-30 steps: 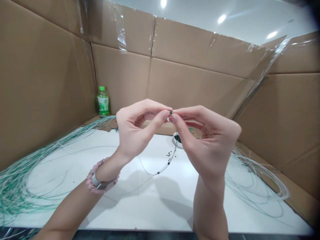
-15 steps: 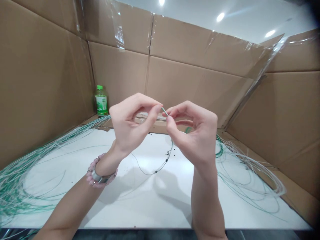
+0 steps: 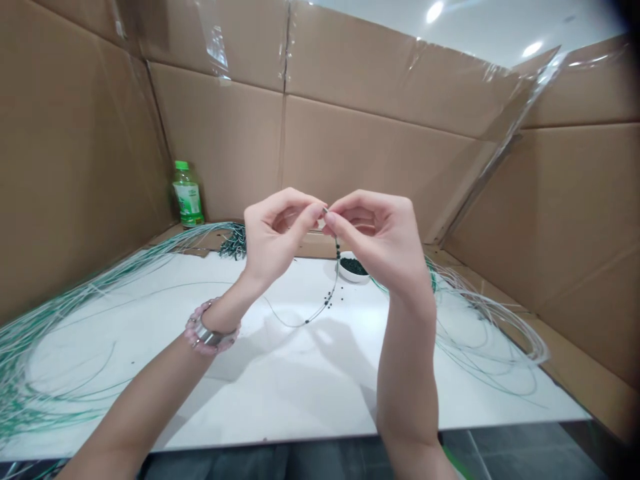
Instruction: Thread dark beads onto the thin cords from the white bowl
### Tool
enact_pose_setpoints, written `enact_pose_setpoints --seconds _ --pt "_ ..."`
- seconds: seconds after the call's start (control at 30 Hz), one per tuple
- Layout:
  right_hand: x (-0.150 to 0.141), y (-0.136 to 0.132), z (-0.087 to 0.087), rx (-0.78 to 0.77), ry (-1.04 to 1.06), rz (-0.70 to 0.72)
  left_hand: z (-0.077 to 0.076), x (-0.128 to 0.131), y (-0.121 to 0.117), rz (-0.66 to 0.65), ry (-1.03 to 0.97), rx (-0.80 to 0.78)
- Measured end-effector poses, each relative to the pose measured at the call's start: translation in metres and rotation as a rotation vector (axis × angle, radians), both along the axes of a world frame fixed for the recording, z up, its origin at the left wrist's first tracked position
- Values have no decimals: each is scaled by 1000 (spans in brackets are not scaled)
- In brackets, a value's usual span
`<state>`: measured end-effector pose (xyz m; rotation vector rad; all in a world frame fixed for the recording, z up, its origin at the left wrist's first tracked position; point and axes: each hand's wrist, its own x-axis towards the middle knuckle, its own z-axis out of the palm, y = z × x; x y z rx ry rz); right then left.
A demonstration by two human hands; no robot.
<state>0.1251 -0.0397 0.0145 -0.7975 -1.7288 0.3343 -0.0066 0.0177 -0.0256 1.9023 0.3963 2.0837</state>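
My left hand (image 3: pixel 277 237) and my right hand (image 3: pixel 383 240) meet in front of me, each with thumb and forefinger pinched at the end of a thin green-and-white wire (image 3: pixel 325 211). Only a short bit of it shows between the fingertips. Below my right fingertips hangs a thin strand (image 3: pixel 320 311) with several small black bead-like pieces (image 3: pixel 338 248) along it. It curves down over the white table and back toward my left wrist. Partly behind my right hand, a white bowl (image 3: pixel 356 277) holds many tiny black pieces (image 3: pixel 353 266).
Loose black pieces (image 3: pixel 329 298) lie on the white table (image 3: pixel 280 393). A large bundle of green and white wires (image 3: pixel 35 373) spreads along the left, its dark ends (image 3: pixel 233 241) at the back. More coiled wires (image 3: pixel 500 333) lie right. A green-capped bottle (image 3: pixel 188 197) stands by cardboard walls (image 3: pixel 360 147).
My hands have drawn closer together, so less wire shows between them. The view has shifted, uncovering the white bowl and the dark wire ends. Black pieces now show higher on the strand.
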Motion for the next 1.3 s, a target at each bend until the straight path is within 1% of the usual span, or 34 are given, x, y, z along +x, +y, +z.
enact_pose_setpoints --seconds 0.07,0.1,0.17,0.23,0.33,0.4,0.47,0.57,0.7,0.87,0.97,1.17,1.3 --pt "0 1 0 29 45 -6 -15 6 17 -15 136 -104" --pt "0 2 0 49 72 -4 -25 10 26 -19 283 -181" --pt "0 1 1 90 113 -1 -51 18 43 -50 508 -267" --pt "1 -1 2 106 107 -12 -79 24 54 -80 720 -326" --pt "1 -3 4 140 92 -22 -115 30 60 -109 995 -419" --pt "2 -4 4 173 95 -21 -131 31 62 -129 1130 -459" --pt "2 -4 5 179 103 -21 -141 33 63 -129 1214 -475" --pt "3 -4 4 163 138 9 -150 33 64 -103 1264 -488" --pt "3 -4 3 174 182 68 -160 34 63 -74 1255 -504" --pt "1 -4 4 183 174 45 -168 35 63 -48 1220 -503" --pt "0 -6 5 160 176 29 -164 35 61 -43 1208 -493" --pt "-2 -4 3 151 192 57 -149 35 51 -36 1192 -470" --pt "-3 -2 1 151 183 75 -150 37 47 -46 1128 -476"
